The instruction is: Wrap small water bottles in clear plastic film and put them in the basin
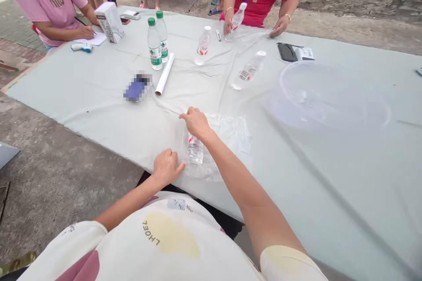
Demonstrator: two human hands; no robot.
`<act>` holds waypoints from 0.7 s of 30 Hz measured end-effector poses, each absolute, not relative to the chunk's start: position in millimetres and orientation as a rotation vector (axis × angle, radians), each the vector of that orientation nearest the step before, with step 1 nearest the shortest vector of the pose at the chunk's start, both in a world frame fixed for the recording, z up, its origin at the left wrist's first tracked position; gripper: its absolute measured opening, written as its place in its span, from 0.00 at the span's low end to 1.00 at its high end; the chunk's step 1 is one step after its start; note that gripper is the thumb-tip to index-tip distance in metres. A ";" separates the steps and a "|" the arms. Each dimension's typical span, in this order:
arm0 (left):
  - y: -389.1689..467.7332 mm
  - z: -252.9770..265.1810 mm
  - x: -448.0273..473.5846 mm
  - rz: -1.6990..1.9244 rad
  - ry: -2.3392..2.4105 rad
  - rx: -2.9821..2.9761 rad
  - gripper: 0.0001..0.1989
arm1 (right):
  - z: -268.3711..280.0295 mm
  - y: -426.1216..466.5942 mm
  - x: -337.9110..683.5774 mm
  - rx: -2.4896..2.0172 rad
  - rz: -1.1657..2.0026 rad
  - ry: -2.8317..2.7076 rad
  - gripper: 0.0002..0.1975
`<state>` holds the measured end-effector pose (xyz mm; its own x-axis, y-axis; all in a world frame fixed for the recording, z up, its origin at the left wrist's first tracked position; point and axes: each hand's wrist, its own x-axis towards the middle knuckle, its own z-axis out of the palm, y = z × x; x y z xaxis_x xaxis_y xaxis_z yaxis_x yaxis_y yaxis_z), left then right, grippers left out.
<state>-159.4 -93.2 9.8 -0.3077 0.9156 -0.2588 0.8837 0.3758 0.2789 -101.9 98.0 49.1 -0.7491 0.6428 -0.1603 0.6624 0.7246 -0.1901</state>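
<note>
Two green-capped bottles (154, 50) stand left of centre on the table (99, 92), toward its far edge; a white roll (165, 74) lies beside them. The left hand (165, 167) is loosely curled at the near edge; whether it pinches anything cannot be determined. A clear bottle (195, 151) lies near that edge, at the left part of a plastic sheet (231, 136). The right hand (197, 123), fingers bent, covers the clear bottle's far end; its grip cannot be determined.

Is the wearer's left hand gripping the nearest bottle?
No: the left hand is beside the bottle, with a visible gap between them, while the right hand is at the bottle's far end.
</note>
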 end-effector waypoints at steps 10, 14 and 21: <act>-86.7 -20.8 -131.3 0.345 2.156 1.514 0.05 | 57.7 115.4 -117.4 0.914 -0.079 2.772 0.18; -90.8 -14.1 -131.8 0.674 2.107 1.435 0.06 | 54.2 118.0 -82.6 1.038 -0.171 2.802 0.17; -89.6 -19.1 -119.1 1.037 2.064 1.702 0.09 | 17.1 125.4 -17.7 1.315 -0.526 2.972 0.14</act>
